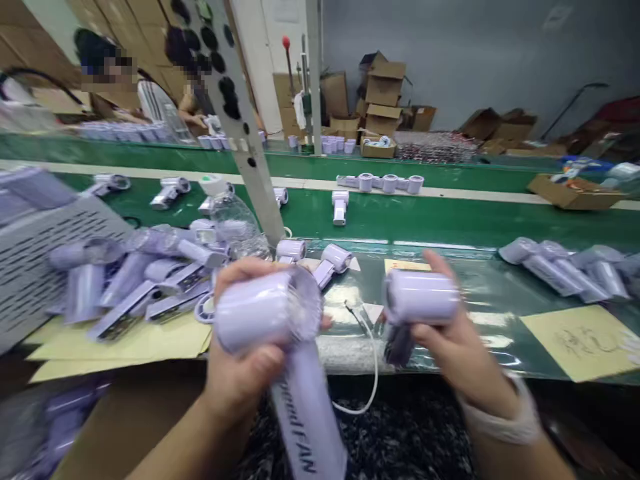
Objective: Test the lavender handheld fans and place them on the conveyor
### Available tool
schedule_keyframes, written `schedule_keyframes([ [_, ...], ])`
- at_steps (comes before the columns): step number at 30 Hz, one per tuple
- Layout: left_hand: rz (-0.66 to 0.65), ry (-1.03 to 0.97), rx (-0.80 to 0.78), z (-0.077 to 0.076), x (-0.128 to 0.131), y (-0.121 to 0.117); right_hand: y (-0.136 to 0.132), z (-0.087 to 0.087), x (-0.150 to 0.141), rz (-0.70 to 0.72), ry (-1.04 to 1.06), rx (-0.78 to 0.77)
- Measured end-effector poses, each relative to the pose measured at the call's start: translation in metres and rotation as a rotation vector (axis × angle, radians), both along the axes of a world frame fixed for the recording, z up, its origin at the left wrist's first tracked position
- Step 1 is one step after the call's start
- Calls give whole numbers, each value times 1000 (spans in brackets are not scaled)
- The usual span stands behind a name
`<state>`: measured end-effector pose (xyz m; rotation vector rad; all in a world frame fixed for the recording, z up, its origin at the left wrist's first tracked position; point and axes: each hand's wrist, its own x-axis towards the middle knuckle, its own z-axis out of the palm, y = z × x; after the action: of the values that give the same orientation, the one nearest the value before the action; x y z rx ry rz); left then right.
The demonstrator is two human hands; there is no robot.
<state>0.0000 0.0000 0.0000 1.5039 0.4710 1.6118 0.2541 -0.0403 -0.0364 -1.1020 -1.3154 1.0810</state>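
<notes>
My left hand point(235, 373) is wrapped round the head of a lilac handheld fan point(255, 310). Its handle, with "FAN" lettering, hangs down toward me, and a clear wrap seems to cover it. In my right hand point(460, 347) is a second lilac fan point(425, 297), gripped by its round head with the thumb below and a finger raised behind. That fan's lower part looks dark and blurred. Between the hands a white cable point(375, 373) loops over the bench edge. Two more lilac fans point(333, 259) lie just beyond my left hand.
Piled fans point(165, 267) and a white perforated crate point(55, 260) stand left. A clear bottle point(235, 220) and a metal post point(250, 140) rise behind. Wrapped fans point(565, 267) and a yellow note point(583, 340) lie right. Fans sit along the green belt point(450, 217); people work beyond.
</notes>
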Motion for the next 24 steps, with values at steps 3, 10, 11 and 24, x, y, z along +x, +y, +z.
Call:
schedule_keyframes([
  [3, 235, 41, 303, -24, 44, 12, 5, -2, -25, 374, -33, 18],
  [10, 495, 1209, 208, -61, 41, 89, 81, -11, 91, -279, -981, -108],
  [11, 553, 1343, 162, -65, 35, 99, 90, -12, 119, -381, -1032, -143],
  [24, 581, 849, 8, -64, 29, 94, 185, -17, 98, -493, -1292, 101],
])
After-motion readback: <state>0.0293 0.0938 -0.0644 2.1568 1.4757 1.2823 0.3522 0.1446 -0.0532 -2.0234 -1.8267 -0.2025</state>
